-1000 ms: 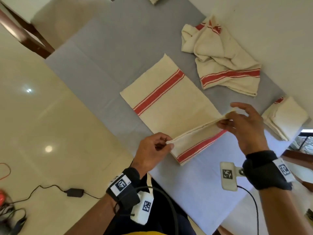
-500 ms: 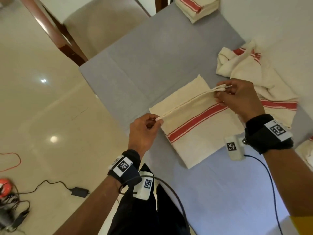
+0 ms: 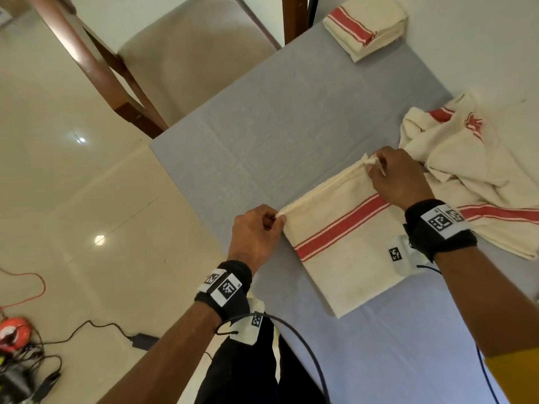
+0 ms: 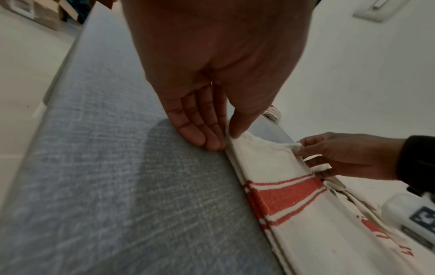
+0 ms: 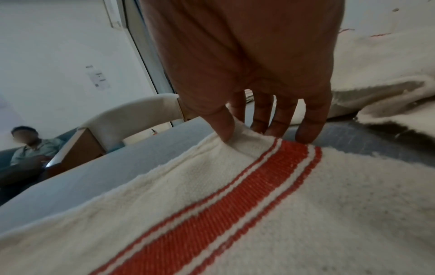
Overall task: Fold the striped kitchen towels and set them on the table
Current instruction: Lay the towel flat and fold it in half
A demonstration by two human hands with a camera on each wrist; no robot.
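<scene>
The striped towel (image 3: 347, 249) is lying half-folded on the grey tabletop (image 3: 291, 126), its doubled far edge stretched between the two grips. The left hand (image 3: 253, 231) is pinching the near-left corner between thumb and fingertips; the right hand (image 3: 399, 179) is pinching the opposite corner of the same edge, thumb on top. Both grips are narrow and are holding cloth, low against the tabletop.

Judgement on the step in hand: the fold is being laid down and squared. To do it well, the upper layer's edge should be sitting flush on the lower one before either pinch is let go, with the red stripe (image 3: 338, 225) running straight and the cloth kept taut between the corners to avoid trapped wrinkles. A flat palm pass outward from the crease would then be setting it.

Beyond the right grip, touching that wrist's side, a crumpled towel (image 3: 472, 176) is waiting unfolded; well beyond both grips a folded stack (image 3: 367, 24) is sitting at the tabletop's far end.

The left wrist view is showing the stacked layer edges under the left fingertips (image 4: 212, 141), which the head view is not resolving. The right wrist view is showing the right thumb (image 5: 223, 128) pressing a small pucker into the corner, plus a chair (image 5: 132, 115) and a seated person (image 5: 28, 147) past the tabletop.
</scene>
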